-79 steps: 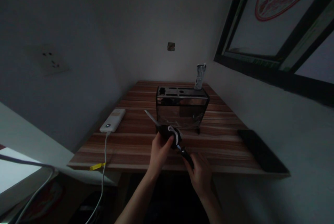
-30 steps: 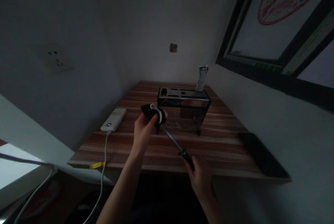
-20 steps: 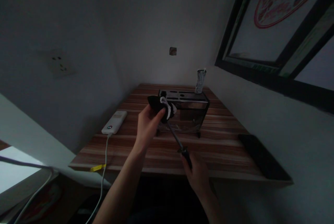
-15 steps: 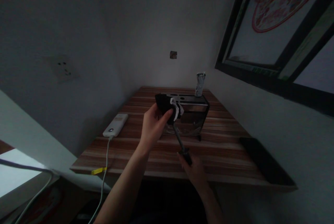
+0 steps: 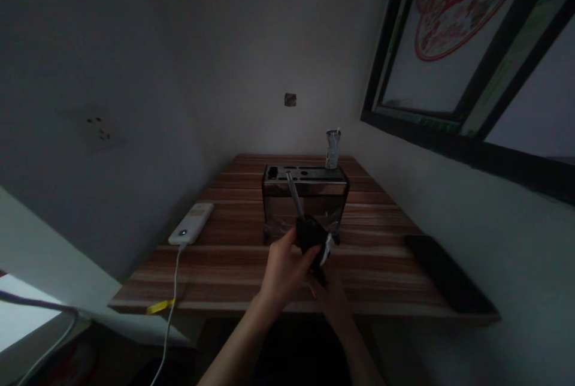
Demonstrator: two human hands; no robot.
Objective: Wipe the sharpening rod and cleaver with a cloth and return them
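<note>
The room is dim. My left hand (image 5: 284, 271) is closed round a bunched black cloth with a white edge (image 5: 314, 241), which is wrapped about a thin metal rod (image 5: 294, 194). The rod points up and away toward the slotted metal holder (image 5: 305, 201) on the wooden table (image 5: 224, 254). My right hand (image 5: 331, 297) sits just behind and below the left, closed on the rod's dark handle, which is mostly hidden by the cloth and my left hand.
A white power bank (image 5: 190, 224) with a cable (image 5: 171, 302) lies at the left of the table. A dark flat phone (image 5: 444, 272) lies at the right edge. A small crumpled tube (image 5: 332, 148) stands behind the holder. A framed picture (image 5: 471, 44) hangs on the right wall.
My left hand slid the cloth down the rod from near its tip to the handle end. The rod swung from pointing left to pointing up and away.
</note>
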